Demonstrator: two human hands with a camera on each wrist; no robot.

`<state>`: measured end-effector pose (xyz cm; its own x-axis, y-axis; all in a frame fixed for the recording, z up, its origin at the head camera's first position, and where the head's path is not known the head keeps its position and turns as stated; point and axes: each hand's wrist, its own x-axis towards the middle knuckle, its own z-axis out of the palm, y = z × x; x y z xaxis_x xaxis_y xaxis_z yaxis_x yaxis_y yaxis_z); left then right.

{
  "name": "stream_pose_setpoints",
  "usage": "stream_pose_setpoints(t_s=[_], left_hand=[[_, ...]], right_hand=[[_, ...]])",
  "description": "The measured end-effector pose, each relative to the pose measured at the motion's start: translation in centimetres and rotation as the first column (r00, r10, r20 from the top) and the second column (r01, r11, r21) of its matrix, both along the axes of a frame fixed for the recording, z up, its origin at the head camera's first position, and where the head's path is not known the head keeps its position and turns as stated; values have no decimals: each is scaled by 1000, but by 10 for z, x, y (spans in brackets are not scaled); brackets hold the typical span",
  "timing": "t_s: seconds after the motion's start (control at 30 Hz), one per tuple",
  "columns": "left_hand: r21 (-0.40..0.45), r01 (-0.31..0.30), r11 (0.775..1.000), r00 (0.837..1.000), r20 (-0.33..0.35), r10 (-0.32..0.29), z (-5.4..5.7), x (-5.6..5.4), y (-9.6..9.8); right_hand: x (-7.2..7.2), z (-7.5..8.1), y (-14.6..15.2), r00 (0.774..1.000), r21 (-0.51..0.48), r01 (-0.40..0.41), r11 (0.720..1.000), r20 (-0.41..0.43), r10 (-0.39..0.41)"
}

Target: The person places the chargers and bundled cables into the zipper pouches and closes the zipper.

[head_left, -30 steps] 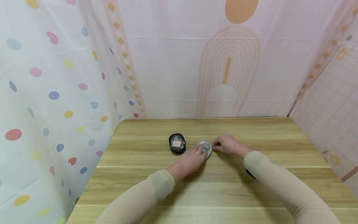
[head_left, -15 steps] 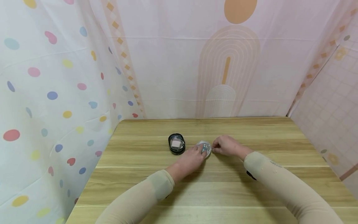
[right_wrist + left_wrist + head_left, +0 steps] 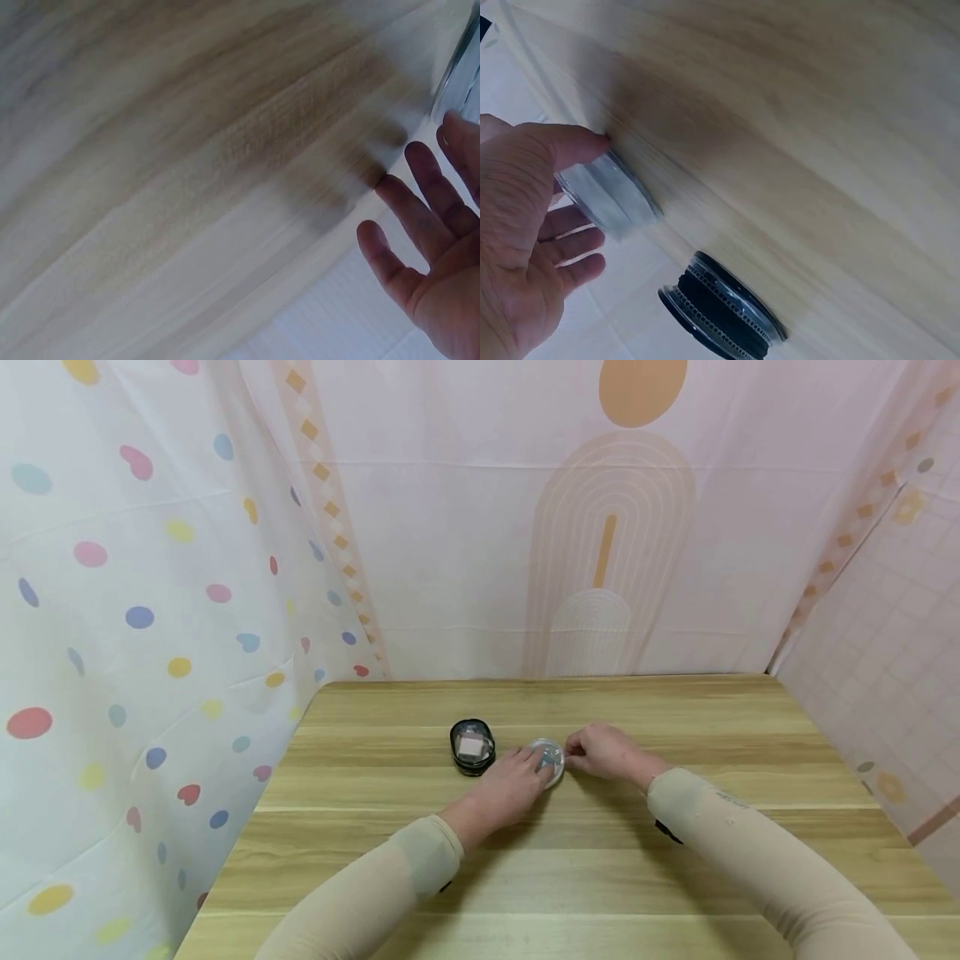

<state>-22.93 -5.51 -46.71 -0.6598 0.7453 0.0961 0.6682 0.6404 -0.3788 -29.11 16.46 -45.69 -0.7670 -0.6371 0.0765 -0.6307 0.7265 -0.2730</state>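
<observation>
A small round clear pouch [image 3: 553,752] with a white rim stands on the wooden table, pale blue-grey contents showing through its top. My left hand [image 3: 510,787] grips it from the left, fingers over the top; the left wrist view shows the thumb pressed to one side of its pale wall [image 3: 611,196]. At the pouch's right edge, my right hand [image 3: 611,752] pinches a tiny tab between thumb and forefinger, mostly hidden by the fingertips. Its other fingers [image 3: 412,217] are spread in the right wrist view.
Just left of the left hand stands a black-edged oval pouch [image 3: 472,747] with a clear top and a pale block inside; zipper teeth [image 3: 720,304] run round its side. Patterned curtains [image 3: 450,527] hang behind and beside the wooden table [image 3: 525,877].
The right hand's fingertips have come slightly closer to the clear pouch's edge. The left hand keeps its hold, and both pouches stay in place.
</observation>
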Motion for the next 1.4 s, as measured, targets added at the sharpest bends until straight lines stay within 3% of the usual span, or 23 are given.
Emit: stream_pose_setpoints(t_s=[0.27, 0.57, 0.87, 1.4], left_hand=[[-14, 86, 996, 996, 33, -86, 2, -3, -4], [-36, 52, 998, 996, 78, -49, 10, -1, -3], [-26, 52, 998, 998, 42, -51, 8, -2, -2], [-34, 26, 999, 998, 56, -24, 10, -1, -1]], right_hand=[[-3, -4, -3, 997, 39, 67, 997, -49, -66], [-3, -1, -3, 997, 26, 62, 998, -38, -61], [-5, 0, -2, 998, 6, 64, 998, -1, -64], [-5, 0, -3, 999, 7, 46, 999, 9, -46]])
